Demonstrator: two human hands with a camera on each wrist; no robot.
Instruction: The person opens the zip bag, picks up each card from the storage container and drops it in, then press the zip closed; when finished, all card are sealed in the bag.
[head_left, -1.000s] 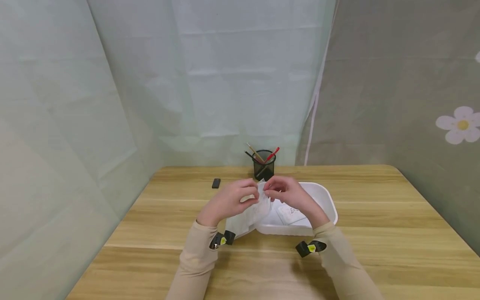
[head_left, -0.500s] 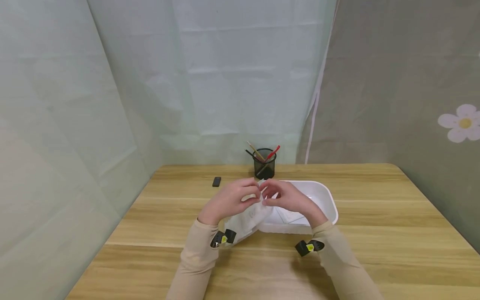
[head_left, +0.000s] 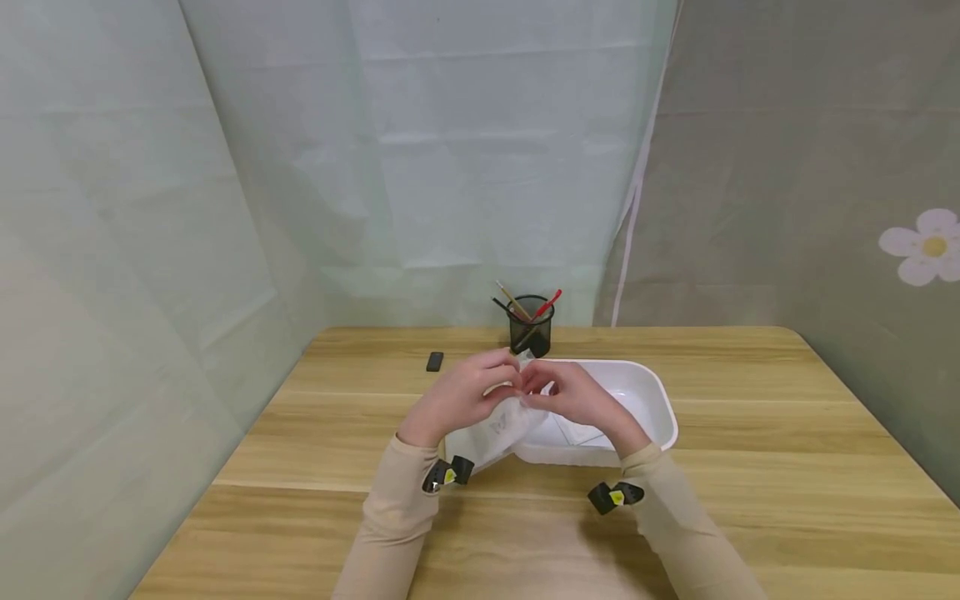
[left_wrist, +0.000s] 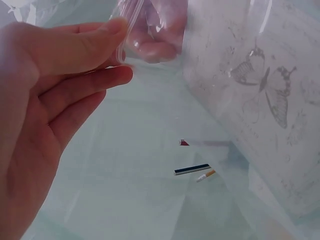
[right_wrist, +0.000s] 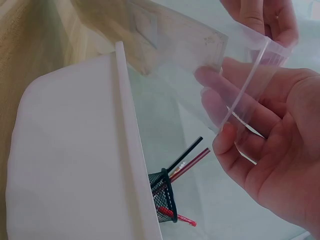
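Note:
Both hands hold a clear plastic bag with a printed sheet inside, above the table beside a white tub. My left hand pinches the bag's top strip between thumb and fingers; in the left wrist view that left hand grips the strip, and a butterfly drawing shows on the sheet. My right hand pinches the same top edge from the other side; in the right wrist view the right hand has fingers on both faces of the bag.
A black mesh pen cup with several pens stands behind the hands. A small black object lies at the back left of the wooden table. The white tub holds more sheets. Cloth backdrops surround the table.
The hands have drawn closer together at the bag's top edge, and the bag has shifted slightly. The right hand has moved left toward the left hand.

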